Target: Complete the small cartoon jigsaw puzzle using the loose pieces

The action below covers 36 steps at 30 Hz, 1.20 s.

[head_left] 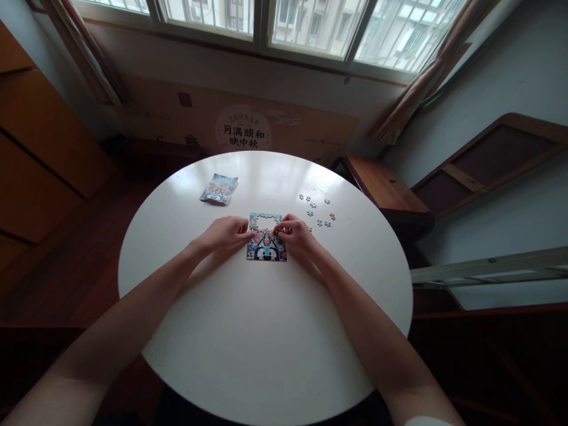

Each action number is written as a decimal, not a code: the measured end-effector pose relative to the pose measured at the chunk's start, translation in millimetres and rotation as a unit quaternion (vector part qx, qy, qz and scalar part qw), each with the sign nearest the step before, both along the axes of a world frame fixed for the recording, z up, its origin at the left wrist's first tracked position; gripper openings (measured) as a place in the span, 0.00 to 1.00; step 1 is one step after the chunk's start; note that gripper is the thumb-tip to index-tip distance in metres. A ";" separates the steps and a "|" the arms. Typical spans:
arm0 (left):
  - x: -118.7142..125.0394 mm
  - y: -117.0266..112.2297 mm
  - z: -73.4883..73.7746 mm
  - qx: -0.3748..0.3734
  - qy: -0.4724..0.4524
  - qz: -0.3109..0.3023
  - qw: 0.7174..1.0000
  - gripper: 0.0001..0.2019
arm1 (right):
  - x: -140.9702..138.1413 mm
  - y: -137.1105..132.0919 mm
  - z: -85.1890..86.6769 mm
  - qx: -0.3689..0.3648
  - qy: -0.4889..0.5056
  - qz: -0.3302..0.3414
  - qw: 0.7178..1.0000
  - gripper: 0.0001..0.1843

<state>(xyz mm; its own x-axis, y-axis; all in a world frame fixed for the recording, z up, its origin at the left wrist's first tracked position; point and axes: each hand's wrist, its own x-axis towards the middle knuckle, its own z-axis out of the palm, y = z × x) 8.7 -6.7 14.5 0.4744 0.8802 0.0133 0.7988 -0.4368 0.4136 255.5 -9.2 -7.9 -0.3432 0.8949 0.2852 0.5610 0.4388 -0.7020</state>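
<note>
A small colourful jigsaw puzzle point(266, 244) lies partly assembled in the middle of the round white table point(248, 331), with gaps in its upper part. My left hand point(224, 232) rests at the puzzle's left edge, fingers curled against it. On the right side of the puzzle lies my right hand point(295, 234), fingertips pinched together over the upper middle. Whether they hold a piece is too small to make out. Several loose puzzle pieces point(318, 212) lie scattered to the right of my right hand.
A printed puzzle bag point(219, 189) lies on the table at the far left. A wooden bench point(384, 188) stands beyond the table's right edge, a wooden cabinet point(39, 136) at the left. Cardboard point(242, 131) leans against the wall under the window.
</note>
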 end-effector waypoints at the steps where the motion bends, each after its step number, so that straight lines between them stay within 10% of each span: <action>1: -0.1 0.0 -0.2 0.000 0.000 -0.001 1.000 0.20 | 0.2 -0.2 1.1 0.006 -0.001 -0.002 1.000 0.09; 31: 0.1 0.5 -2.3 0.005 -0.003 0.004 1.000 0.22 | -2.5 -9.3 1.6 0.019 -0.168 -0.086 0.982 0.12; 36: 0.2 0.2 -1.5 0.003 0.004 0.004 1.000 0.21 | 20.8 4.1 10.4 0.076 -0.081 -0.220 0.969 0.16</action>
<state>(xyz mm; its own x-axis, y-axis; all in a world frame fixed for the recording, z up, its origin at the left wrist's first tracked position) 8.9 -6.5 13.0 0.4680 0.8836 0.0153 0.8056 -0.4337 0.4036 276.3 -5.1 2.4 0.0116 0.9165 0.3999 0.8145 0.2234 -0.5354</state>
